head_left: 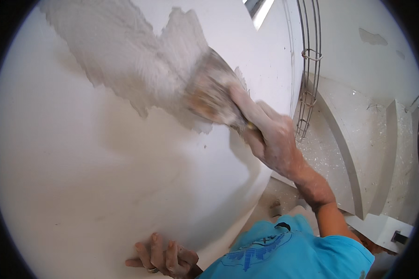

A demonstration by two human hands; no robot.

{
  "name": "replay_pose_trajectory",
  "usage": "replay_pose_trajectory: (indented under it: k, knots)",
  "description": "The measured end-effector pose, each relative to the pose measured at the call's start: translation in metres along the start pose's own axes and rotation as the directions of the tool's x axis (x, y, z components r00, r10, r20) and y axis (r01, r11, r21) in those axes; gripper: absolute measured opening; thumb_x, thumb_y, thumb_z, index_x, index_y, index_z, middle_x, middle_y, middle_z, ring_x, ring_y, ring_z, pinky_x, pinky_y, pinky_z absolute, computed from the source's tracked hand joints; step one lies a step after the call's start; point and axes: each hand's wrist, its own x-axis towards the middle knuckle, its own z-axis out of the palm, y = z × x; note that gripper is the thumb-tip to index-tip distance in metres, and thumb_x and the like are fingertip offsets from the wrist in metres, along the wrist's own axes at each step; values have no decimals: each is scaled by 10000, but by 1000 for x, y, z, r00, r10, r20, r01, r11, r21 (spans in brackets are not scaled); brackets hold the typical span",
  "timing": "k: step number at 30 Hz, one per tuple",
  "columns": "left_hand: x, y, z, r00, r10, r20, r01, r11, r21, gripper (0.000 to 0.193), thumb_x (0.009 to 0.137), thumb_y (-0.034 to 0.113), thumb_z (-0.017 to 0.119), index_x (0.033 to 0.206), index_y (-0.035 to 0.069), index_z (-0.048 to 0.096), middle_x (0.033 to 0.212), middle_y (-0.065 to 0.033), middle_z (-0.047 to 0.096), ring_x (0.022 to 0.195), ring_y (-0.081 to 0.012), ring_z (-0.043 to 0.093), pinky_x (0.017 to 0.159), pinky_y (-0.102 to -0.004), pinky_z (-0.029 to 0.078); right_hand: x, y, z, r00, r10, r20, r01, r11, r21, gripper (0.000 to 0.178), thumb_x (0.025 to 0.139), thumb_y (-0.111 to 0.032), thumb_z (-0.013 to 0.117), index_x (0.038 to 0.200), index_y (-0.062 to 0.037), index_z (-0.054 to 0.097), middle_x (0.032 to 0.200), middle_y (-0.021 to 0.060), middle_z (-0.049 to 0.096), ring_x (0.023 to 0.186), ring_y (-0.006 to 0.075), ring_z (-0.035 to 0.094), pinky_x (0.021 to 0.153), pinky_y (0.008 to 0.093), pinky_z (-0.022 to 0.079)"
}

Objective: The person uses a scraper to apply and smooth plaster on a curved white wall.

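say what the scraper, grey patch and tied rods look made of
Scraper: probably a metal blade from its broad, flat shape, dull and smeared; motion blur leaves this open. Grey patch: likely plaster or filler, matt, with ragged edges and smeared streaks. Tied rods: probably steel, dull grey-brown, thin and stiff-looking.

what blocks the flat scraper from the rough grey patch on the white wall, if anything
Nothing visible: the right hand grips the flat grey-brown scraper, and its blurred blade overlaps the rough grey patch on the white wall. The left hand is lower, well clear.
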Motion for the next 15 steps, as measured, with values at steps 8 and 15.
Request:
replay_pose_trajectory:
  k: [8, 15]
  knots:
    - [11, 9, 16, 1000, -23, -11, 22, 999, -40, 228, 1026, 206, 449, 1075, 121, 655, 1221, -188, 704, 1383, -387, 528, 1303, -525, 73, -189, 43, 22, 900, 432, 55, -436, 890, 137, 775, 761, 90, 538, 1525, -26, 495, 853, 215, 619, 709, 277, 618, 739, 321, 521]
    - [11, -1, 21, 996, 63, -64, -68, 995, -78, 224, 1025, 161, 453, 1065, 103, 667, 1210, -199, 716, 1388, -368, 532, 1313, -476, 81, -236, 20, -2, 517, 761, 392, -848, 517, 114, 818, 792, 21, 519, 1594, -88, 395, 1067, 261, 649, 832, 287, 626, 839, 316, 507]
